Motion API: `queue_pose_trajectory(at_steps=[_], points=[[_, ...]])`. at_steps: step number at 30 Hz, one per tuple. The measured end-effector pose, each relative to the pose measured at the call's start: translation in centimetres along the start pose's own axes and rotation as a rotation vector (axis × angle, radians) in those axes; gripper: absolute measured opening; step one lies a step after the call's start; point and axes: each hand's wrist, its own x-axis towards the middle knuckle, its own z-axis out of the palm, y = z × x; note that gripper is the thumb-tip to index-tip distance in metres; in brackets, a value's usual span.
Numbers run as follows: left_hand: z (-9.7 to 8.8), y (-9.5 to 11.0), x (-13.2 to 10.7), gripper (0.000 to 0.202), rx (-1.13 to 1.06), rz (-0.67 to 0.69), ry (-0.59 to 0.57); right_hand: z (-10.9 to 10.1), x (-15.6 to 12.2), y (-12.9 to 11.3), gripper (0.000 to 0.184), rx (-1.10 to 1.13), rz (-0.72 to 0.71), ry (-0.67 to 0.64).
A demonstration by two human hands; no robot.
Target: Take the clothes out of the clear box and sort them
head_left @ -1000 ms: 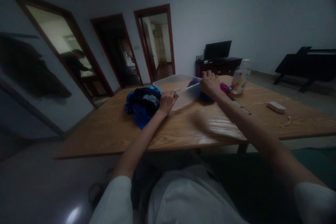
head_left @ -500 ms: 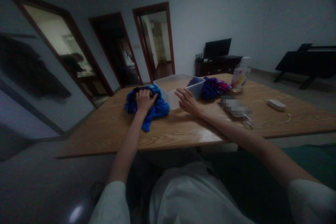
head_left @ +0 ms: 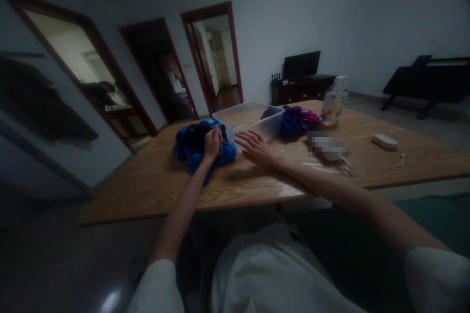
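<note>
Blue and dark cloth lies bunched in one heap [head_left: 198, 146] on the wooden table [head_left: 257, 181], just left of a single clear plastic tub [head_left: 253, 120]. The left hand [head_left: 213, 143] is on top of that heap, its fingers curled together and gripping a fold of the fabric. The right hand [head_left: 255, 147] rests flat on the tabletop just in front of the tub, fingers spread and empty, close to the heap but not touching it. Behind the tub's right corner sits a second heap of cloth [head_left: 297, 121], purple with a pink streak, so there are two cloth piles in all. One clear bottle [head_left: 333, 102] with a colourful printed label stands beside the purple pile; the print is too small and dim to read. One small white box [head_left: 384, 142] with a pale cord lies well apart to the right, and a blurred-out object [head_left: 328, 148] lies between it and the right hand. No writing is legible anywhere.
</note>
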Motion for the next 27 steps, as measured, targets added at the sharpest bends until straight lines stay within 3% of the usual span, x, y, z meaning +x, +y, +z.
queue_pose_trajectory(at_steps=[3,7,10,14,19,24,27], points=[[2.2,0.1,-1.7,0.055,-0.025,0.004,-0.116,1.6,-0.6,-0.7,0.065,0.080,-0.016,-0.094],[3.8,0.3,-3.6,0.048,-0.032,0.015,-0.200,3.2,-0.9,-1.1,0.059,0.146,0.082,-0.133],[3.7,0.7,-4.1,0.038,-0.045,0.070,-0.248,3.3,-1.0,-0.4,0.043,0.106,0.150,-0.115],[3.3,1.1,-3.8,0.018,0.002,0.198,-0.219,2.6,-1.1,0.5,0.027,0.069,0.175,-0.141],[3.1,1.0,-3.9,0.016,0.193,0.301,-0.271,2.0,-0.7,0.4,0.023,0.107,0.222,-0.093],[3.0,1.0,-4.7,0.015,0.302,0.443,-0.271,0.8,-0.8,0.4,0.023,0.086,0.074,-0.006],[3.1,1.0,-4.8,0.019,0.425,0.472,-0.279,0.1,-0.9,0.5,0.020,0.117,0.070,0.019]])
